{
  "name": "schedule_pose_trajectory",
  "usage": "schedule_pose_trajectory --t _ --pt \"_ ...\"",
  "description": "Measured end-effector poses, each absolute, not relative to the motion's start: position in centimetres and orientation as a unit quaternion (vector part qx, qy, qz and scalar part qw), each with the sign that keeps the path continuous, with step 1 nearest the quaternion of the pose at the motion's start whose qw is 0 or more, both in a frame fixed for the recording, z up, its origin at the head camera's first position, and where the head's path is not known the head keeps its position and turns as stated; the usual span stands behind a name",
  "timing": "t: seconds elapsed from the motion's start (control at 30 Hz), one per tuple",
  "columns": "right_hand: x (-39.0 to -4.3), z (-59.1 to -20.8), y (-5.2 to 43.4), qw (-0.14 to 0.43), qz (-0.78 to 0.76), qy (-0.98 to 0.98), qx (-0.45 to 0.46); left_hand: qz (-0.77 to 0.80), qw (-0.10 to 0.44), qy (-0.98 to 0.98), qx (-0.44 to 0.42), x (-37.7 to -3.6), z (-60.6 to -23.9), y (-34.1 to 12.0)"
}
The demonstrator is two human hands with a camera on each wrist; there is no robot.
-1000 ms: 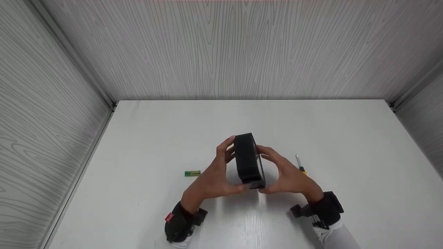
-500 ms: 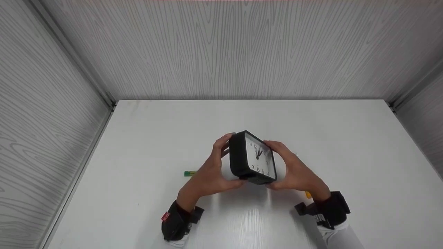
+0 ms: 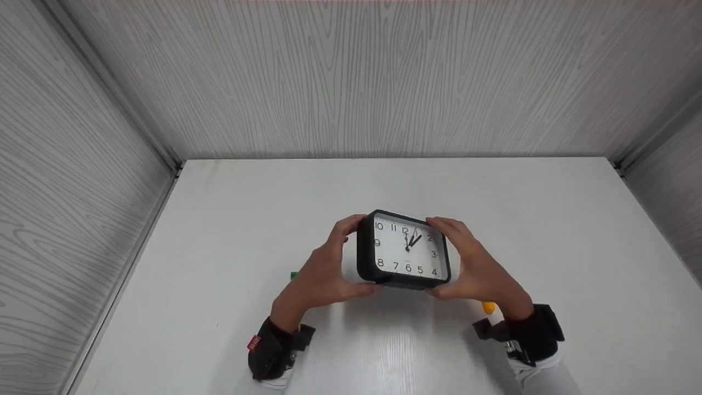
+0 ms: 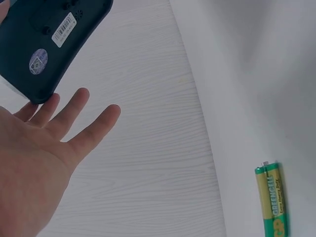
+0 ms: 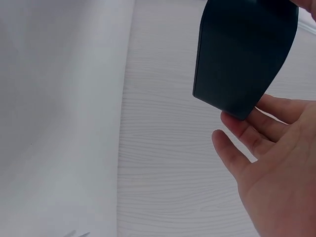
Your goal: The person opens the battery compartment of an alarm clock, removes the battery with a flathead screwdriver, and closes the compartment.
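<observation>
A black rectangular alarm clock [image 3: 410,249] with a white face is held up over the table between both hands, its dial turned to the head camera. My left hand [image 3: 321,271] grips its left end, thumb below and fingers at the top corner. My right hand [image 3: 485,269] grips the other end the same way. In the left wrist view the clock's back [image 4: 49,42] shows a barcode sticker and a round label. The right wrist view shows the clock's plain black side [image 5: 244,54], with fingertips at its lower corner.
Green and gold batteries [image 4: 272,197] lie side by side on the white table [image 3: 263,197], mostly behind the left forearm in the head view. A screwdriver's yellow handle [image 3: 488,307] shows beside the right wrist. Grey wood-grain panels [image 3: 351,77] enclose the table.
The clock has turned from its narrow side to show its face to the head camera. Both hands still hold it and have moved slightly farther apart.
</observation>
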State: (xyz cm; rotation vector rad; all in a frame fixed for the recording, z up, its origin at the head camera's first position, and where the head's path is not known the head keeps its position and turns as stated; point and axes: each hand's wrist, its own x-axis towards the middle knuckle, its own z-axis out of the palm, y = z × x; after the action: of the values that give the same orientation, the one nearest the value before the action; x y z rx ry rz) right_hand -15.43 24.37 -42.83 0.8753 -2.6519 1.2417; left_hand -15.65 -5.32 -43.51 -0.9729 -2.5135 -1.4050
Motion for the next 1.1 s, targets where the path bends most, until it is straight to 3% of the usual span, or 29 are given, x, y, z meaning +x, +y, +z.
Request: schedule_pose_trajectory --t 0.6,1.1 --pt "-15.3 -42.4 24.4 0.063 0.343 -0.895 0.277 -0.361 0.065 -0.881 -0.299 -16.1 -44.0 -5.3" --pt "-15.5 -43.2 24.1 0.043 0.284 -0.919 0.269 -0.287 0.010 -0.922 -0.259 -16.3 -45.0 -4.8"
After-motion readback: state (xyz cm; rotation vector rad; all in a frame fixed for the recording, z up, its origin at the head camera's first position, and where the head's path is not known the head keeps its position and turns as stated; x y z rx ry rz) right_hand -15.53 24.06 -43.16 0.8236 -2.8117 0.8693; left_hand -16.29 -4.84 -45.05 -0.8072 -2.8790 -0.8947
